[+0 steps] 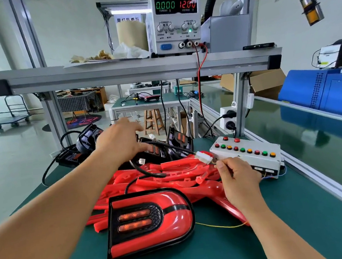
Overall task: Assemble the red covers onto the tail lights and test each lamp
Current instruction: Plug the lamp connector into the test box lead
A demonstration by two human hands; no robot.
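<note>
White plastic connector [204,157], blocky and small, sits just past the fingertips of the right hand [237,178], which pinches the thin wires [215,162] behind it, thumb and forefinger closed, the other fingers curled. A black cable [149,173] runs from the connector across the heap of loose red plastic covers [171,176] lying beneath that hand.

The left hand [119,142] reaches farther back with its fingers stretched out and relaxed over the bare black tail-light housings [168,149]; it is blurred, and I cannot tell whether it touches them. More black housings [86,138] lie to its left.

Nearest the person, in front of the heap, one finished tail light with a glossy red cover [150,222] rests on the green counter [302,221], its two amber bars facing up. A thin yellow wire [218,227] trails from its right edge.

Just beyond the right hand stands a white test box with red, green and yellow buttons [246,153]. On the aluminium shelf [117,71] above, a white DC power supply [175,19] reads 0.000 and 12.00.
</note>
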